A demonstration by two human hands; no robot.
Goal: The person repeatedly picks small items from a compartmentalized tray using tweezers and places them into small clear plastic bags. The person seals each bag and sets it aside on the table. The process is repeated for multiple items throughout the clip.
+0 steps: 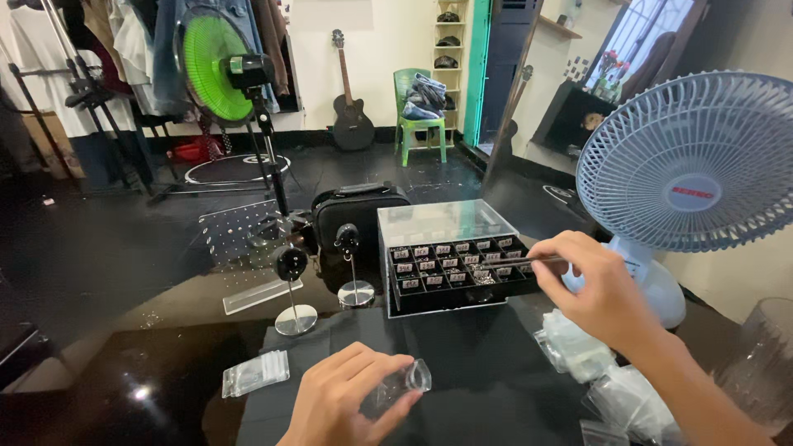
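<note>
My left hand point(347, 396) holds a small clear plastic zip bag point(405, 384) above a black cloth point(479, 372) on the table. My right hand point(591, 285) pinches thin metal tweezers point(516, 261), whose tips reach into a black compartment tray point(454, 272) of small parts. That tray is pulled out of a clear acrylic box point(442, 221). Several small labelled compartments show in the tray.
A pale blue desk fan point(694, 165) stands at the right. Piles of clear bags point(595, 372) lie under my right arm, and another stack of bags point(256, 373) at the left. Two black display stands point(293, 285), a black pouch point(355, 215), a perforated acrylic panel point(239, 235) and a clear glass point(764, 363) surround the tray.
</note>
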